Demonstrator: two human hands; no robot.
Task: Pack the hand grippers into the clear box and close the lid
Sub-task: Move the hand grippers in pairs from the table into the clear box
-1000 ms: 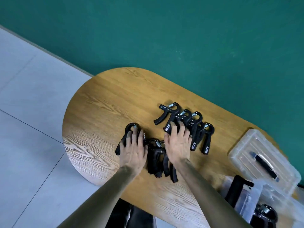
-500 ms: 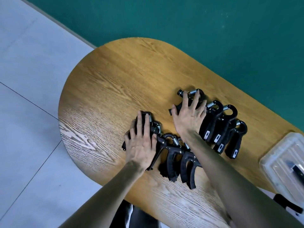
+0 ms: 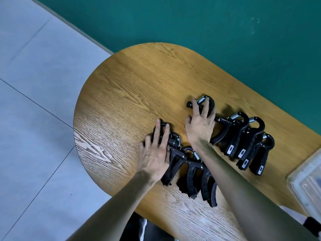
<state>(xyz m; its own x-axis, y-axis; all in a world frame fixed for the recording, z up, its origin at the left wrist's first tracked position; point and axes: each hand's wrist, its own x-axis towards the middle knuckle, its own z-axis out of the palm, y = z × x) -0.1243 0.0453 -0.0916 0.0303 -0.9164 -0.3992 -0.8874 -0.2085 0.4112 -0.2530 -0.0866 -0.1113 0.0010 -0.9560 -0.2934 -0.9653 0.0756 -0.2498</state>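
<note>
Both forearms reach forward from the lower edge of the view over the wooden surface (image 3: 132, 94).

The left hand (image 3: 155, 153) lies palm down, fingers nearly straight and spread, resting flat on the leftmost hand gripper of the near group (image 3: 191, 169). This grip is open and holds nothing; the fingertips reach the looped head of that gripper.

The right hand (image 3: 199, 126) sits farther forward, palm down, its fingers curled over the far-left hand gripper (image 3: 207, 103) of the far row. Whether the fingers close round it or only press on it cannot be told.

The near group consists of overlapped black grippers with heads and springs pointing away from the person and handles toward the near edge of the surface. The right forearm crosses over part of this group.

The far row (image 3: 246, 143) runs to the right of the right hand. Its long axes run the same way, white-labelled handle ends nearest the person.

The clear box (image 3: 305, 185) lies at the right frame edge, apart from both hands.
</note>
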